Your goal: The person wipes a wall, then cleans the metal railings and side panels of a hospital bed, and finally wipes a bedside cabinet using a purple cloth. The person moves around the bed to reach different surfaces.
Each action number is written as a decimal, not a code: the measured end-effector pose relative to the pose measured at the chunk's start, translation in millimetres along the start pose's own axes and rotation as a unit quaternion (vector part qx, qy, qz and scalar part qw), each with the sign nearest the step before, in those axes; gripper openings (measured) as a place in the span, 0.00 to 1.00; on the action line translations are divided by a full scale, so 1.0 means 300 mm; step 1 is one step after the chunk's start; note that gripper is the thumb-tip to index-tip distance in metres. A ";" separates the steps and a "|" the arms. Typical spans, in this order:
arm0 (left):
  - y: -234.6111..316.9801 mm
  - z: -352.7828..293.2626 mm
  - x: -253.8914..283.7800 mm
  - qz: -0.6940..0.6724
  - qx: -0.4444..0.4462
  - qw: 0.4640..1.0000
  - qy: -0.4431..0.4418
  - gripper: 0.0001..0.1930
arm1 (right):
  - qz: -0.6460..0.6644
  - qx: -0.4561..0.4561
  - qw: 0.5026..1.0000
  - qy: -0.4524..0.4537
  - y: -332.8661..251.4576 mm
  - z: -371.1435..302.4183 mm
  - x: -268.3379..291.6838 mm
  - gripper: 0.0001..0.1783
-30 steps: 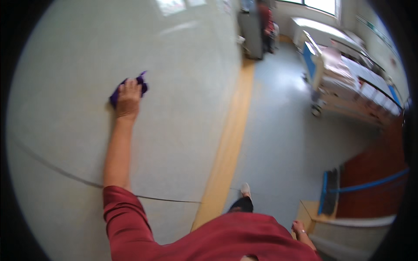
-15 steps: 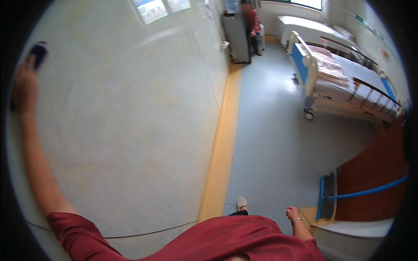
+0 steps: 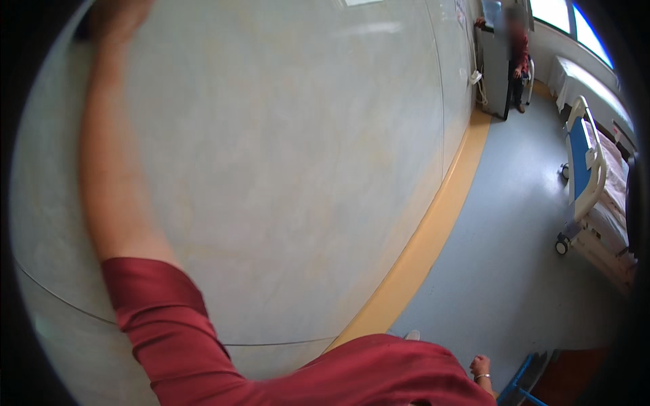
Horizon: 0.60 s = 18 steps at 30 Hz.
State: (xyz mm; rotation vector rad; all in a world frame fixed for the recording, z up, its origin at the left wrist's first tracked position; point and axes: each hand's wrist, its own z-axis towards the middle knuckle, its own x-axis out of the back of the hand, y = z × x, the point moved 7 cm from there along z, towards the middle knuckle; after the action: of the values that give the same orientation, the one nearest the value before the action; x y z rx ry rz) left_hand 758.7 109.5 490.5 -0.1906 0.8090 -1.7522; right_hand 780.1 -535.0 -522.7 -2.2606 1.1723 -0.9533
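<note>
My left arm reaches up along the pale marbled wall (image 3: 291,169), and my left hand (image 3: 122,19) is at the upper left rim, blurred and partly cut off. A dark purple pad-like thing (image 3: 82,30) shows at its side, held at the wall; its exact kind cannot be made out. My right hand (image 3: 480,366) hangs low beside my body, fingers curled in with nothing visible in them. A thin bracelet (image 3: 482,376) circles that wrist.
A yellow border strip (image 3: 420,237) runs along the wall's foot. At right stands a wheeled hospital bed (image 3: 588,169). Farther back, a person (image 3: 519,57) is beside a grey cabinet (image 3: 496,74). A blue-edged squeegee or broom (image 3: 525,372) lies near a brown panel (image 3: 572,379) at lower right.
My left hand has moved up and a little right along the wall with the dark purple thing. The view has turned left, so bed and cabinet sit farther right. My right hand stays low.
</note>
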 end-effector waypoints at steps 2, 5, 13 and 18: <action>0.339 -0.032 0.070 -0.194 0.014 0.981 -0.006 0.11 | 0.048 -0.028 0.998 -0.010 0.028 0.020 0.034 0.11; 0.778 -0.258 -0.016 -0.255 -0.100 0.958 -0.087 0.08 | 0.051 -0.024 0.998 0.004 -0.067 0.048 0.060 0.11; 1.593 -1.256 0.399 -0.344 -0.311 0.862 -0.204 0.19 | -0.176 0.102 0.979 0.021 -0.010 0.244 0.104 0.09; 1.601 -1.581 0.626 -0.422 -0.418 0.740 -0.315 0.16 | -0.164 -0.008 0.986 -0.028 0.150 0.448 0.186 0.13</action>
State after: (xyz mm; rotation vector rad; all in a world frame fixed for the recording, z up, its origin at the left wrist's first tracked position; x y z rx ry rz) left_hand 829.7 81.1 -205.8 -1.9124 1.0002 -1.7566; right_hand 877.2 -599.3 -620.7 -2.5261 0.7995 -0.9919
